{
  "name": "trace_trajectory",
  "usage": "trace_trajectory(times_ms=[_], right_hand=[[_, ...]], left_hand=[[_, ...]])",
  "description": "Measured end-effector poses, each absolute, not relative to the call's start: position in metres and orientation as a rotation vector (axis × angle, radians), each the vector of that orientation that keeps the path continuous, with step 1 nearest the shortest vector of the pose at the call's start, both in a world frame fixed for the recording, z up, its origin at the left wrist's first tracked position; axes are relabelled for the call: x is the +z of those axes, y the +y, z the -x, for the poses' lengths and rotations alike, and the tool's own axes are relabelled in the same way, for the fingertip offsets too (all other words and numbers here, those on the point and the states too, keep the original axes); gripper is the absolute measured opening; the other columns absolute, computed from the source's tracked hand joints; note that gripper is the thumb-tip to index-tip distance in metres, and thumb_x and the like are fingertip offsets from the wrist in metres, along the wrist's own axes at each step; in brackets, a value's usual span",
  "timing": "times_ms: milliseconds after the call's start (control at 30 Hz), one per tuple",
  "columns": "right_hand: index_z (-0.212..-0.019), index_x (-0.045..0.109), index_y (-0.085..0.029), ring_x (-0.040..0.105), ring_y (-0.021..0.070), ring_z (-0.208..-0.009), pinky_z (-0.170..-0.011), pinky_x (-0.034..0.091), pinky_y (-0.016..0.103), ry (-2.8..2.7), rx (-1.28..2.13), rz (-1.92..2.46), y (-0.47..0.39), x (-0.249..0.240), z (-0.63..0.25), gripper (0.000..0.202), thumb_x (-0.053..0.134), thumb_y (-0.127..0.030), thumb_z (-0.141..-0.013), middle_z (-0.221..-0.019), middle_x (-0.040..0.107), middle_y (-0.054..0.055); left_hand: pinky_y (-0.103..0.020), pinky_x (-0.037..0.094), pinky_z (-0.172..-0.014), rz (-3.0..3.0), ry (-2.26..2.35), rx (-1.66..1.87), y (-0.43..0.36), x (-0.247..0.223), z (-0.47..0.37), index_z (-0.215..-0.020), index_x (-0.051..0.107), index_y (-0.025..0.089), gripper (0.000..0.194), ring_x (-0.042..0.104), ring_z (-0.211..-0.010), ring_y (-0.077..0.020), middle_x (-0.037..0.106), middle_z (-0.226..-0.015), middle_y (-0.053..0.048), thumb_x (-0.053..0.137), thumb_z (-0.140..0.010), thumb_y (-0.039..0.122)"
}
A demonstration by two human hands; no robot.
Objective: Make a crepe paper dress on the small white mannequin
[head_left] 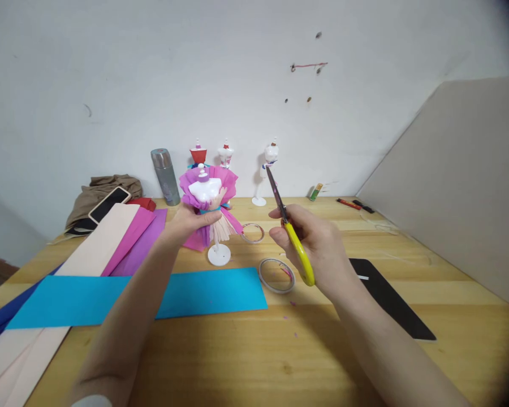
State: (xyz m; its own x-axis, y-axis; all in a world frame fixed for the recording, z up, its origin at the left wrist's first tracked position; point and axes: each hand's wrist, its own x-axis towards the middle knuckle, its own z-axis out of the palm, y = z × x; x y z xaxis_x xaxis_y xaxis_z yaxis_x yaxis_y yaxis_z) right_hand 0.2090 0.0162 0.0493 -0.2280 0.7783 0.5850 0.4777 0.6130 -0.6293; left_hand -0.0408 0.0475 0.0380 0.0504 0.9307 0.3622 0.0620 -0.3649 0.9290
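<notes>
My left hand (193, 221) is wrapped round the waist of a small white mannequin (206, 191), dressed in pink, purple and cream crepe paper with a blue band. Its round white base is just above the table, or on it; I cannot tell which. My right hand (311, 237) grips yellow-handled scissors (298, 249), whose dark blades point up and away. The blades look closed, and their tip overlaps a farther white mannequin (271, 154) in the view. A flat strip of blue paper (214, 293) lies in front, partly hidden by my left forearm.
Two more mannequins (198, 154) and a grey bottle (165, 176) stand by the wall. Cream, pink and purple paper (95, 240), a phone (109, 204) and brown cloth lie left. Tape rings (277, 289) sit centrally. A black board (392, 299), glue stick (316, 192) and markers lie right.
</notes>
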Motion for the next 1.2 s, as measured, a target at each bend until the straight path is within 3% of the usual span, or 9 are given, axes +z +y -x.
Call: trace_trajectory(times_ms=[200, 333, 500, 1000, 1200], right_hand=[[-0.093, 0.064, -0.019, 0.043, 0.0135, -0.052, -0.052, 0.033, 0.028, -1.894, 0.385, 1.07, 0.021, 0.053, -0.207, 0.035, 0.061, -0.054, -0.088, -0.059, 0.048, -0.004], [-0.093, 0.061, -0.019, 0.044, 0.0135, -0.054, -0.054, 0.034, 0.027, -1.92, 0.367, 1.068, 0.022, 0.054, -0.206, 0.033, 0.06, -0.052, -0.089, -0.061, 0.046, -0.005], [-0.088, 0.057, -0.02, 0.042, 0.0138, -0.058, -0.058, 0.032, 0.028, -1.954, 0.299, 1.055, 0.021, 0.052, -0.205, 0.021, 0.059, -0.041, -0.089, -0.065, 0.045, -0.004], [-0.085, 0.055, -0.021, 0.044, 0.0154, -0.059, -0.058, 0.031, 0.028, -1.986, 0.268, 1.065, 0.017, 0.054, -0.204, 0.018, 0.06, -0.038, -0.089, -0.064, 0.046, -0.003], [-0.08, 0.053, -0.022, 0.042, 0.0147, -0.056, -0.057, 0.03, 0.028, -1.974, 0.267, 1.057, 0.019, 0.053, -0.204, 0.032, 0.059, -0.051, -0.092, -0.061, 0.044, -0.004]], left_hand=[[-0.047, 0.056, -0.106, -1.718, 1.207, 1.367, 0.04, 0.048, 0.029, -0.112, 0.076, 0.021, 0.053, 0.069, -0.119, -0.0347, 0.077, -0.119, -0.009, 0.085, -0.067, 0.046], [-0.033, 0.063, -0.075, -1.845, 1.234, 1.354, 0.034, 0.054, 0.018, -0.084, 0.076, 0.019, 0.028, 0.075, -0.085, -0.0262, 0.078, -0.085, -0.005, 0.082, -0.067, 0.04], [-0.023, 0.053, -0.048, -1.843, 1.296, 1.356, 0.026, 0.058, 0.009, -0.067, 0.069, 0.018, 0.02, 0.065, -0.057, -0.0172, 0.068, -0.059, 0.0, 0.08, -0.064, 0.035], [-0.025, 0.049, -0.045, -1.838, 1.271, 1.368, 0.022, 0.056, 0.005, -0.066, 0.07, 0.019, 0.025, 0.059, -0.052, -0.0161, 0.064, -0.055, -0.001, 0.083, -0.067, 0.039], [-0.025, 0.047, -0.044, -1.843, 1.292, 1.348, 0.022, 0.057, 0.004, -0.062, 0.066, 0.019, 0.027, 0.056, -0.05, -0.0148, 0.061, -0.053, 0.0, 0.082, -0.066, 0.04]])
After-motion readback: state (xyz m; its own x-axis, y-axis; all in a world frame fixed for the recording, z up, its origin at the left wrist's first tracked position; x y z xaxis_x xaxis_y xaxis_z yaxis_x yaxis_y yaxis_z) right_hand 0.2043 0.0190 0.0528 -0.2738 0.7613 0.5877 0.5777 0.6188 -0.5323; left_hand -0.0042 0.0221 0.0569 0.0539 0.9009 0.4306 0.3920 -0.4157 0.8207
